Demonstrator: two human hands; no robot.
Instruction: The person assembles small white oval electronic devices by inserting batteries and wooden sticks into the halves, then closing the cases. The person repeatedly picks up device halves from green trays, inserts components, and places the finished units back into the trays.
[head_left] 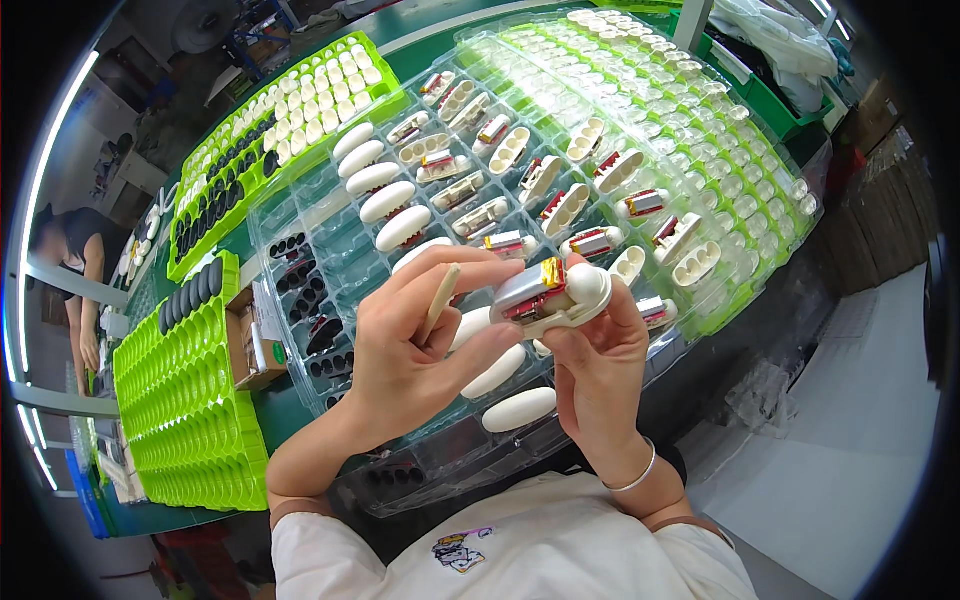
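Observation:
In front of my chest my right hand [605, 365] grips a small white case part [575, 322] with its fingers and thumb. A silver battery [525, 288] with yellow tape and a red circuit board sits on that part. My left hand [405, 345] is closed, with a slim cream stick [440, 298] held between its fingers. Its fingertips and thumb touch the battery end of the case part. Beneath both hands lies a clear compartment tray [335, 275]. It holds white oval shells [388, 202], three-hole white pieces [510, 150] and similar battery assemblies [643, 204].
To the left are a green tray [190, 420] with dark oval pieces and a cardboard box [262, 375]. Another green tray [172, 268] with white and black pieces lies behind. Clear trays [745, 290] over green stand at right. A person [85, 250] works at far left.

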